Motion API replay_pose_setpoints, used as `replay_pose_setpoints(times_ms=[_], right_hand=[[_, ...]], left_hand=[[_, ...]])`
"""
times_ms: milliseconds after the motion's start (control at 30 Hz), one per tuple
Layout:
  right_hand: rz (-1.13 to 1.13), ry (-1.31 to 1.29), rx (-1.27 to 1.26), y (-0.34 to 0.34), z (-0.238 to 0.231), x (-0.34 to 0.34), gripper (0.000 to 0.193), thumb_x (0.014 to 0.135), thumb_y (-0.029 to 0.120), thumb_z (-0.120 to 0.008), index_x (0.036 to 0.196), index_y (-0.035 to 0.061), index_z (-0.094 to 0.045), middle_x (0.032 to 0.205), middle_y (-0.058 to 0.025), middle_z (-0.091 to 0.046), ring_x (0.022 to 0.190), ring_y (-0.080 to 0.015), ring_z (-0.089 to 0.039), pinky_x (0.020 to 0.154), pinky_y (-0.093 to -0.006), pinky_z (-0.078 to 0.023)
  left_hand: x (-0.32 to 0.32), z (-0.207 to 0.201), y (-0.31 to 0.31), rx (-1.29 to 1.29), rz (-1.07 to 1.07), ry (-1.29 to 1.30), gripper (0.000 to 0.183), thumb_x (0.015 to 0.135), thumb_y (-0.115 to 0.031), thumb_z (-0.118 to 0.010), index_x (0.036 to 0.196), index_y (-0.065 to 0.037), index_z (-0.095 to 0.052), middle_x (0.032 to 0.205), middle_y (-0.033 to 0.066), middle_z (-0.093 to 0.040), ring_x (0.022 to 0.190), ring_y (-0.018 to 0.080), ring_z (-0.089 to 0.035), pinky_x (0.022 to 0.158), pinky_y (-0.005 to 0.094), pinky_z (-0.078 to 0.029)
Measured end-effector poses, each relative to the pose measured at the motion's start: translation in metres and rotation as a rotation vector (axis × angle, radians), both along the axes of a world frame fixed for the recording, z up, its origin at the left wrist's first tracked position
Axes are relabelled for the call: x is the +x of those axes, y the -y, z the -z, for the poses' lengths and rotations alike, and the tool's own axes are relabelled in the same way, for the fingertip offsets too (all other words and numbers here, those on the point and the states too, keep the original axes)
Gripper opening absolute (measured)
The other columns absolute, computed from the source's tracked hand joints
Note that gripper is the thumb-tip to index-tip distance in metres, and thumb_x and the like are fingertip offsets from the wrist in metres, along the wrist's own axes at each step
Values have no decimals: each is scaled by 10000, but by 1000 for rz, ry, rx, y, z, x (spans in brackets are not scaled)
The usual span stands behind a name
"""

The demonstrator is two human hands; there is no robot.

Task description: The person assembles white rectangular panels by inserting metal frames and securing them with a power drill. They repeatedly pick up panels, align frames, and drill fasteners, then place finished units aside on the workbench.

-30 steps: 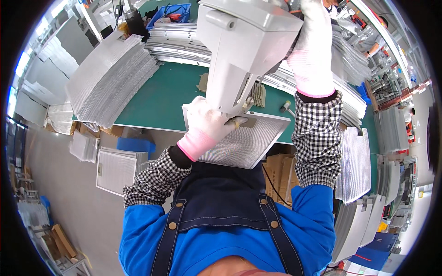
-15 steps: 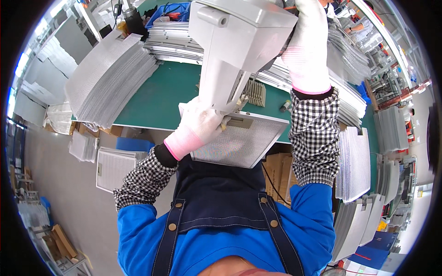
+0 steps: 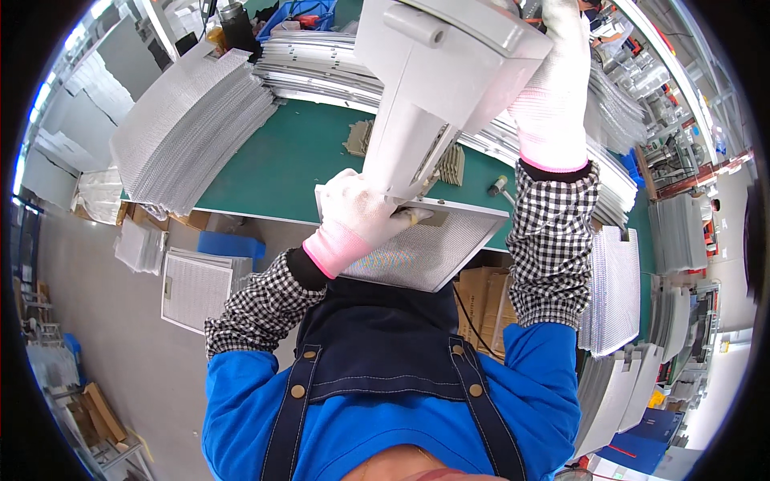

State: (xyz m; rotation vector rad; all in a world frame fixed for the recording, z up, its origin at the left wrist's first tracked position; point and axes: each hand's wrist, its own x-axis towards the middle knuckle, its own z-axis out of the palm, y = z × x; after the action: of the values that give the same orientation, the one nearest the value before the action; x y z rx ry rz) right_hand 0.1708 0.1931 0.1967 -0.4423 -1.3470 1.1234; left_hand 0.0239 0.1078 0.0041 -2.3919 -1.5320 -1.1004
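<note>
A framed metal mesh filter panel (image 3: 425, 252) leans at the green bench's near edge, tilted toward me. My left hand (image 3: 357, 212), in a white glove with a pink cuff, is closed on its upper left part, fingers beside a small beige plate (image 3: 433, 217) on the panel. Just above that hand stands a bulky light-grey tool (image 3: 417, 96) of a kind I cannot make out. Its narrow lower end meets the panel's upper edge; the exact contact is hidden. My right hand (image 3: 553, 96), gloved too, grips the tool's right side, with its fingers partly hidden behind the housing.
Stacked mesh sheets (image 3: 192, 120) stand at the bench's left, white frame strips (image 3: 317, 68) behind. Small beige plates (image 3: 451, 166) and a small mallet (image 3: 499, 185) lie on the green top (image 3: 257, 172). More panels (image 3: 611, 293) stand at right; cardboard boxes (image 3: 483, 301) sit beneath.
The grey tool and my right hand have shifted slightly right and up in the picture. My left hand has moved a little right along the panel, its fingers now nearer the beige plate.
</note>
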Motion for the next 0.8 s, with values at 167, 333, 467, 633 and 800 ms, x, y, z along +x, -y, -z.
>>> replay_pose_setpoints(times_ms=[167,333,467,633,800], right_hand=[[-20,-21,-10,-1,2,2,385,989,477,-611,957,94,-594,744,15,-561,661,-75,-516,613,-224,-397],[-25,-15,-1,-1,4,3,358,997,453,-600,923,103,-582,724,16,-554,645,-77,-510,598,-230,-396],[10,55,20,4,6,2,330,1026,397,-549,903,91,-573,687,23,-530,614,-74,-495,580,-229,-386],[39,112,325,-10,19,11,325,1053,331,-491,903,54,-570,661,29,-502,586,-61,-469,551,-226,-359],[29,159,210,-12,17,9,309,1043,320,-502,932,40,-569,656,41,-480,566,-59,-436,530,-225,-335]], left_hand=[[-2,15,-3,22,-13,-29,423,677,-493,-849,1024,-258,-798,779,37,-656,639,234,-613,650,379,-489],[1,23,-10,132,84,37,436,688,-483,-850,1025,-216,-780,872,41,-665,705,253,-619,649,388,-485],[-5,48,-15,55,107,113,398,695,-468,-849,941,-174,-745,813,36,-656,689,246,-617,645,392,-483],[-7,38,-9,-321,226,131,445,841,-306,-815,1219,-105,-692,1098,51,-711,992,217,-667,860,358,-536],[-12,55,-12,-448,239,93,452,863,-271,-804,1256,-89,-671,1178,37,-700,1089,186,-649,928,344,-525]])
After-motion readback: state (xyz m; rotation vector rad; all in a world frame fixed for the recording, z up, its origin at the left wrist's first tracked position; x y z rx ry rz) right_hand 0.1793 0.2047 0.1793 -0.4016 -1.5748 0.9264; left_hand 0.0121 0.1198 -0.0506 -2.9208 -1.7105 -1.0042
